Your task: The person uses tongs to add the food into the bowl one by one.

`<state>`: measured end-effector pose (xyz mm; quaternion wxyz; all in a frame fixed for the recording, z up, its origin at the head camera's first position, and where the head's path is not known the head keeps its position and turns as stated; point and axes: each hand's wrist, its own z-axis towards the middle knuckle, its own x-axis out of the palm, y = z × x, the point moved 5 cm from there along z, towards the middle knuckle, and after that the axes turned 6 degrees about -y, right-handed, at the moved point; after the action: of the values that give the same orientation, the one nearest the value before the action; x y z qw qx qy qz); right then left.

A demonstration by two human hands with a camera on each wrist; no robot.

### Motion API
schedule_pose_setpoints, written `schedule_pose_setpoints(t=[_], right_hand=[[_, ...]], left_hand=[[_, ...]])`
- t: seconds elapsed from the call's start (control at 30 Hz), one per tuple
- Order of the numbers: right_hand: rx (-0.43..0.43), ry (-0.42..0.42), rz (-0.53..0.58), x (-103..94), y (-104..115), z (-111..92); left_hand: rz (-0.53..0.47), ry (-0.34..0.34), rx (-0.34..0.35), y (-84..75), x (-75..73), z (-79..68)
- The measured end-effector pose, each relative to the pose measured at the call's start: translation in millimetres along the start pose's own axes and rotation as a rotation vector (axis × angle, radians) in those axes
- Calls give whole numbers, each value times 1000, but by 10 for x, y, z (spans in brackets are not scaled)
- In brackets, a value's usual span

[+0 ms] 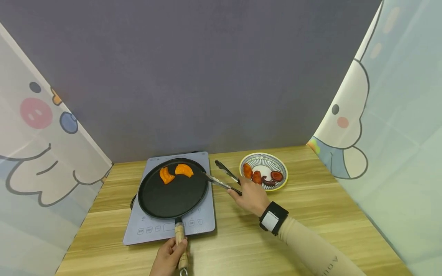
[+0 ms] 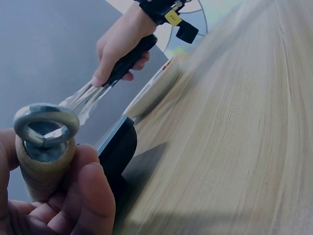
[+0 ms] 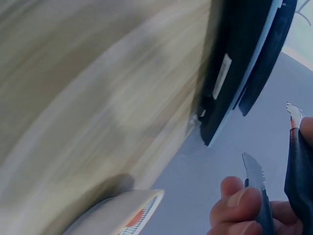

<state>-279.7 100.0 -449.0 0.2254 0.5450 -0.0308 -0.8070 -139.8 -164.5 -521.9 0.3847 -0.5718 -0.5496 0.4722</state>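
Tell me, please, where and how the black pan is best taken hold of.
I would grip the pan by its wooden handle, coming from the near side, as the left hand does. The handle points toward the person and reaches past the front edge of the cooktop, so fingers can likely close around it; the wide, shallow body offers less to grasp.

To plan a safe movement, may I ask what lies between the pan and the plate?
In the head view: a strip of the cooker, some table, and, above them, the tongs in the right hand.
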Motion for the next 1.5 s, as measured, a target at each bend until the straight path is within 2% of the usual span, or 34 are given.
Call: schedule_pose_setpoints(t=[0.47,0.73,1.2,1.5], right_hand=[[71,-19,-9,-42,-375,-122],[103,-13,-10,-49,-525,-174],[127,-18,-18,-76,-706,-189],[94,-46,-41,-44,-714,-221]], left_hand=[[-29,9,0,-8,10,-8],[7,-6,26,-18,-9,-11],[5,-15,39,21,-9,8],[22,-12,63,12,0,0]])
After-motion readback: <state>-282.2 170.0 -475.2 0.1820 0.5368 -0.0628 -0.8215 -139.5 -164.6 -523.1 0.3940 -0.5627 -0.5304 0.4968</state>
